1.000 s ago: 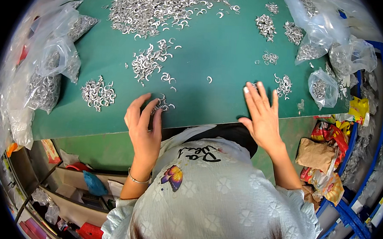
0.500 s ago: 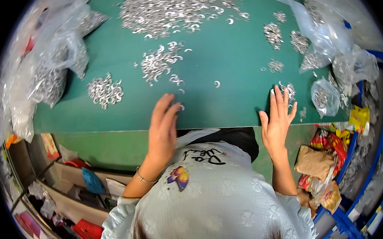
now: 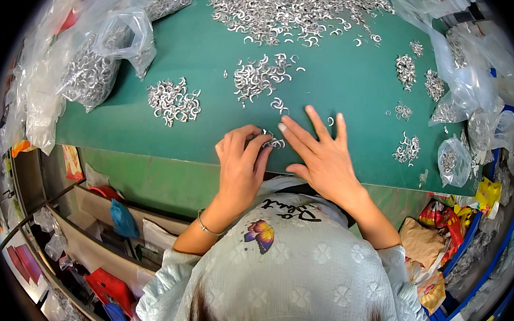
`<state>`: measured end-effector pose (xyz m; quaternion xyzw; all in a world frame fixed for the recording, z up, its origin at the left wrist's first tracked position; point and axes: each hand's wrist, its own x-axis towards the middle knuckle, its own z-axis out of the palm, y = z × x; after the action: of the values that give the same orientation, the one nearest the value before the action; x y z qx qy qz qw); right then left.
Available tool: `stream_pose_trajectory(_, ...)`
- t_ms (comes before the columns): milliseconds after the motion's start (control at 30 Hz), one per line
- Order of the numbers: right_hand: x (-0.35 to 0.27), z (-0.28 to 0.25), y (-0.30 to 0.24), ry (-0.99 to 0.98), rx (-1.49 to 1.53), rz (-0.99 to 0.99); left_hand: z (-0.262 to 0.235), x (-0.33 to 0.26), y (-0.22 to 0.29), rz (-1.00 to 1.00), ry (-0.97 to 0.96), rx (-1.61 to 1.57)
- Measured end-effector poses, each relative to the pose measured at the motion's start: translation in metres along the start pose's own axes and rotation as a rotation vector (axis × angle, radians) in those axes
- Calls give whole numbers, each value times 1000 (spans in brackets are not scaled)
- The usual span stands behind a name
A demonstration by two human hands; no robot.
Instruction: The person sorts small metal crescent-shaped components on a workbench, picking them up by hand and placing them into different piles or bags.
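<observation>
Small crescent cluster (image 3: 276, 143) sits at my left hand's (image 3: 238, 162) 2 o'clock, nearer than my splayed right hand (image 3: 327, 165); left bunched, can't tell grip.

Silver crescent pieces (image 3: 255, 80) stand out against the plain green table (image 3: 187, 44), while at lower centre a pale mint shirt (image 3: 288, 271) carries tone-on-tone four-petal flowers (image 3: 322, 253) and a purple-orange butterfly (image 3: 260, 236).
</observation>
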<state>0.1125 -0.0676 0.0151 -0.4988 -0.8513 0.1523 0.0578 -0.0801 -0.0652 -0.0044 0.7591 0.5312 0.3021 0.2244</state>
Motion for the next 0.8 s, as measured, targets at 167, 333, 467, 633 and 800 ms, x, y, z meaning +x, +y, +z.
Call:
stream_pose_trajectory(167,-48,-12,9,-54,-67,215,-1,-1,-8,-26,64,-31)
stream_pose_trajectory(333,-95,-10,26,73,-195,487,-3,3,-15,-40,107,-60)
stream_pose_trajectory(467,-73,-9,17,152,-34,307,-11,7,-4,-13,-10,71)
stream_pose_trajectory(633,-16,-4,-12,-28,115,13,-10,10,-11,67,-57,95)
stream_pose_trajectory(800,-31,-2,3,18,14,136,-11,5,-16,-47,13,33)
